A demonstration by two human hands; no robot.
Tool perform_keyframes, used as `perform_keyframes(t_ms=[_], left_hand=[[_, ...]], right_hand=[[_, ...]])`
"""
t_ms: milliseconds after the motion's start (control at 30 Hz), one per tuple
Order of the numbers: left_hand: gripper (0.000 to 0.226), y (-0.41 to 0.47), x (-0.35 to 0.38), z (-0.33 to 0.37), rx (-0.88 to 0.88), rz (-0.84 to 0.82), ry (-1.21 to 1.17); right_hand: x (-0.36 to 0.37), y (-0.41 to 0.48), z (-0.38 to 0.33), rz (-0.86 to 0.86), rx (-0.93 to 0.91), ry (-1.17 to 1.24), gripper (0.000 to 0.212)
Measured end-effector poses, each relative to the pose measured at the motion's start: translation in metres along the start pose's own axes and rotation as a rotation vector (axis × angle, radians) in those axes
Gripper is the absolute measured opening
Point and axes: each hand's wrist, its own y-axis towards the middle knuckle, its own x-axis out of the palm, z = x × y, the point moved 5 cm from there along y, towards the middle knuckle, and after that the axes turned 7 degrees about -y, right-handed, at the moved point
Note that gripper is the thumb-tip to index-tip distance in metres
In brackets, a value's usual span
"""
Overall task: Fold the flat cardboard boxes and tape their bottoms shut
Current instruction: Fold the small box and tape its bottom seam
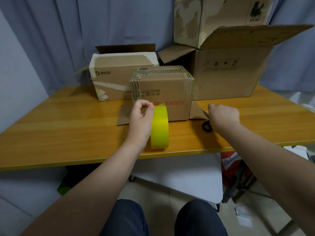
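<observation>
A small cardboard box [163, 92] with red print stands at the middle of the wooden table [68, 130], its flaps spread flat beneath it. In front of it stands a roll of yellow tape [160, 126] on its edge. My left hand [139, 116] pinches the tape's free end at the top of the roll, just before the box's front face. To the right, my right hand [225, 114] lies knuckles up, fingers curled down over black-handled scissors [206, 127] on the table. The fingertips are hidden.
A PICO box [110, 82] with torn white tape sits behind on the left. A large open box [226, 79] stands at the right with a camouflage-print box [213, 19] above it. A red Budweiser carton [230, 162] lies under the table's near edge.
</observation>
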Motion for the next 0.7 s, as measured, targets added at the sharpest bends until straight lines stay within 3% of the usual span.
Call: perform_keyframes(t_ms=[67, 133, 167, 233, 300, 367, 533, 700], left_hand=[[0.015, 0.000, -0.002, -0.001, 0.002, -0.011, 0.004], [0.014, -0.001, -0.001, -0.002, 0.004, -0.038, -0.031], [0.015, -0.002, -0.001, -0.001, 0.014, -0.038, -0.048], [0.015, -0.004, -0.001, 0.000, 0.042, -0.031, -0.060], [0.014, -0.005, -0.001, 0.001, 0.041, -0.050, -0.063], [0.012, -0.006, -0.002, 0.001, -0.006, -0.076, -0.077], [0.017, -0.008, -0.001, -0.005, -0.060, -0.213, -0.074], [0.015, 0.004, -0.008, 0.000, -0.032, -0.173, -0.025]], right_hand=[[-0.028, -0.008, -0.008, 0.304, -0.090, 0.232, 0.024], [-0.063, -0.028, -0.024, 0.537, -0.294, 0.674, 0.028], [-0.079, -0.036, -0.035, 0.534, -0.410, 0.883, 0.030], [-0.098, -0.044, -0.059, 0.354, -0.570, 1.076, 0.037], [-0.101, -0.043, -0.074, 0.167, -0.596, 1.030, 0.041], [-0.102, -0.041, -0.079, 0.114, -0.588, 0.951, 0.030], [-0.110, -0.041, -0.087, 0.246, -0.528, 0.811, 0.007], [-0.122, -0.043, -0.091, 0.323, -0.560, 0.829, 0.005]])
